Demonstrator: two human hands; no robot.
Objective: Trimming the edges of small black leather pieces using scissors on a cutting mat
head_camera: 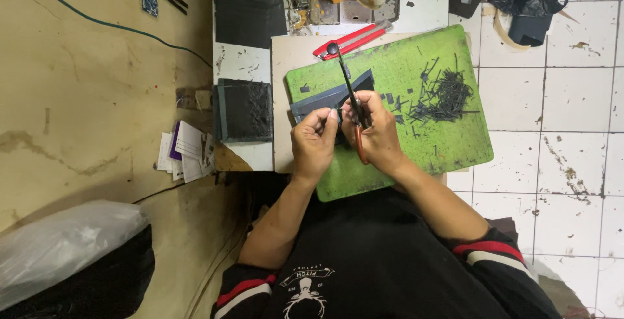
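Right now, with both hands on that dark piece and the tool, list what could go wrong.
1. The left hand pinches the dark piece right beside the long-handled tool gripped by the right hand; a slip could likely catch the fingertips.
2. The pile of black offcuts lies loose on the green cutting mat; a sweep of the arm might scatter it.
3. The red utility knife lies at the mat's far edge, near the tool's tip, and could be knocked.

Black short-sleeved shirt, red and white sleeve stripes, white chest print.
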